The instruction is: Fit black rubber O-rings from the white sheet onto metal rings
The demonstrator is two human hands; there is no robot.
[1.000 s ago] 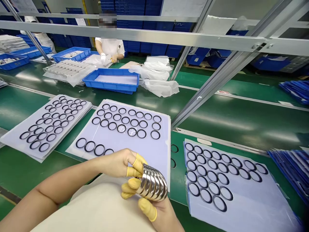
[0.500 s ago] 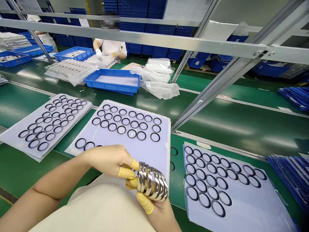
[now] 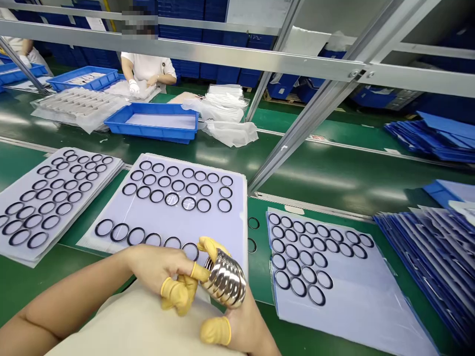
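Several shiny metal rings [image 3: 227, 279] stand in a row on my right hand [image 3: 243, 316], around its fingers. Yellow finger covers show at its fingertips behind the row, and its covered thumb juts out below, apart from the rings. My left hand [image 3: 163, 272], also in yellow finger covers, reaches in from the left. Its index finger touches the near left end of the row, while its other fingers bend downward with nothing visible in them. Just beyond my hands lies a white sheet [image 3: 193, 222] with dark-rimmed rings [image 3: 136, 236] in rows.
A stack of sheets with rings [image 3: 57, 183] lies at left, another ring-covered sheet [image 3: 356, 296] at right. Two loose rings [image 3: 252, 245] rest on the green table between. A metal frame post [image 3: 285, 143] slants upward. Blue folders [image 3: 419, 262] and a blue tray [image 3: 152, 129] stand around; a co-worker [image 3: 148, 71] sits opposite.
My view has turned rightward. My left hand has drawn back slightly from the rings, uncovering more of the front row on the sheet. My right thumb has come away from the rings.
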